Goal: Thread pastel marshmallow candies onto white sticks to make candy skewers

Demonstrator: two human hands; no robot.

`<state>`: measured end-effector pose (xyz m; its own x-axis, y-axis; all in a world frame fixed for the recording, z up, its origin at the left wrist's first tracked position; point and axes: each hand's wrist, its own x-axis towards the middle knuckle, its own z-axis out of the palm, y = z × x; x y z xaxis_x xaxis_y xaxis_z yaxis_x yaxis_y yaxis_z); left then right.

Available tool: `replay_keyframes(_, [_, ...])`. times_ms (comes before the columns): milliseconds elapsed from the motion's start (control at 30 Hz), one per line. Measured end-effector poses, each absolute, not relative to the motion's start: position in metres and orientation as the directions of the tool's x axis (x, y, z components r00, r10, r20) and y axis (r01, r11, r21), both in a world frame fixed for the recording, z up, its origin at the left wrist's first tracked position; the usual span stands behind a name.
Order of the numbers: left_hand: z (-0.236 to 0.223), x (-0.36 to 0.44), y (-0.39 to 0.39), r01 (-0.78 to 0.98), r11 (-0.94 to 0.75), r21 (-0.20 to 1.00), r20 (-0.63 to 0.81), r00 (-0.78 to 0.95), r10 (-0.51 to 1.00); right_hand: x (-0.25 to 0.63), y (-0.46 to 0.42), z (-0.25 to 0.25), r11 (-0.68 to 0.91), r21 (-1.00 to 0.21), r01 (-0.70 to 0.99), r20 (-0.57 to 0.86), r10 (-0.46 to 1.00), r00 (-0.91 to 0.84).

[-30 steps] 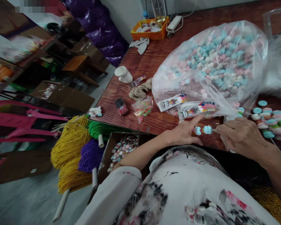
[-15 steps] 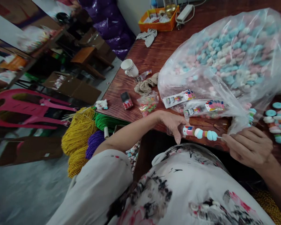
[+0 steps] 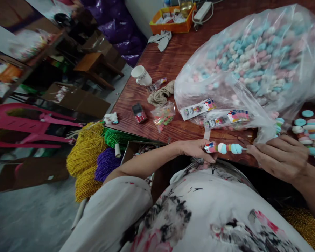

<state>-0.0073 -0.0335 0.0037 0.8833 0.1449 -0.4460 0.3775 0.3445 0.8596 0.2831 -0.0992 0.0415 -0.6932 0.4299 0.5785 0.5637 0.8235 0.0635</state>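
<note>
Ok, your L hand (image 3: 198,149) is closed on the printed-label end of the candy skewer (image 3: 229,148); your R hand (image 3: 285,158) pinches the bare stick at the other end. Skewer's held approx. level btwn both hands, at the front edge of the table (image 3: 191,133). Just beyond it: printed packets (image 3: 220,120), partly under clear plastic, then the big clear bag (image 3: 241,63) w/ blue, pink & white candies. Near your R hand, a pile of skewers (image 3: 311,136). Toward your L: small candy bag (image 3: 163,117), beige cloth (image 3: 161,94), white mug (image 3: 141,76). Orange tray (image 3: 170,27) & power strip (image 3: 202,11) sit at the far side.
</note>
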Motion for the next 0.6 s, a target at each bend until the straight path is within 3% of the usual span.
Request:
replay_keyframes(100, [0.008, -0.004, -0.033, 0.464, -0.061, 0.883, -0.429, 0.854, 0.295, 0.280, -0.094, 0.046, 0.834, 0.034, 0.550, 0.479, 0.470, -0.742])
replay_keyframes(200, [0.014, 0.005, -0.035, 0.477, -0.370, 0.797, -0.344, 0.862, 0.371, 0.277, -0.092, 0.050, 0.818, -0.039, 0.574, 0.432, 0.532, -0.728])
replay_keyframes(300, [0.013, 0.013, -0.036, 0.428, -0.386, 0.817, -0.276, 0.879, 0.390, 0.273, -0.097, 0.053, 0.777, -0.093, 0.623, 0.475, 0.584, -0.658])
replay_keyframes(400, [0.006, 0.015, -0.032, 0.430, -0.373, 0.823, -0.191, 0.826, 0.530, 0.270, -0.106, 0.049, 0.691, -0.167, 0.703, 0.493, 0.676, -0.547])
replay_keyframes(500, [0.001, 0.013, -0.024, 0.528, -0.501, 0.685, -0.068, 0.732, 0.678, 0.269, -0.116, 0.039, 0.597, -0.288, 0.748, 0.477, 0.767, -0.429])
replay_keyframes(600, [0.001, 0.011, -0.021, 0.572, -0.653, 0.496, -0.005, 0.754, 0.657, 0.269, -0.121, 0.031, 0.563, -0.324, 0.760, 0.458, 0.796, -0.395])
